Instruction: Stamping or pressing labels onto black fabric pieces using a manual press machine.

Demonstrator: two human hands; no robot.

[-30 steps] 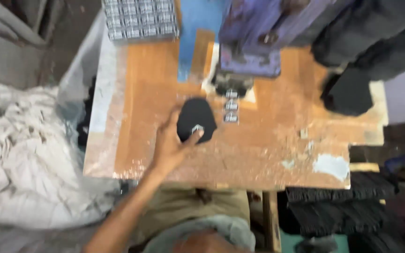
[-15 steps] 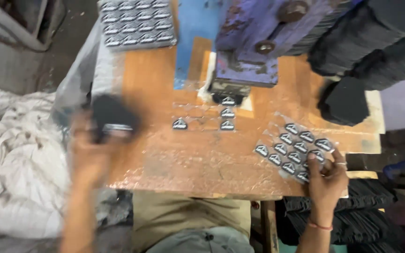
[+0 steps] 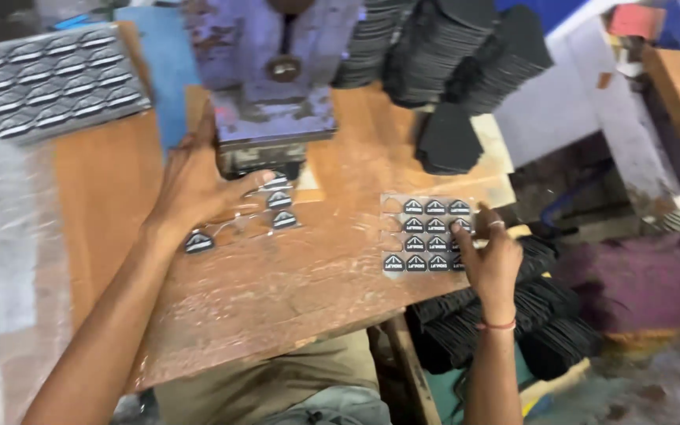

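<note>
My left hand (image 3: pixel 196 182) lies flat on the wooden table (image 3: pixel 277 291) just below the blue-purple press machine (image 3: pixel 273 75), its fingers spread over a clear film strip with small black emblems (image 3: pixel 279 201); one loose black emblem (image 3: pixel 198 242) lies by my wrist. My right hand (image 3: pixel 491 256) rests at the table's right edge, fingertips touching a clear sheet of several black triangular emblems (image 3: pixel 426 234). Neither hand grips anything that I can see.
A grey sheet of several emblems (image 3: pixel 53 79) lies at the back left. Stacks of black cut pieces (image 3: pixel 450 55) stand behind and right of the press, with one piece (image 3: pixel 449 140) lying lower. More black stacks (image 3: pixel 513 330) sit below the table's right edge.
My left hand came from the table's left side, where it held a black piece, to the press front, empty now. The right hand stayed on the emblem sheet. The view shifted right.
</note>
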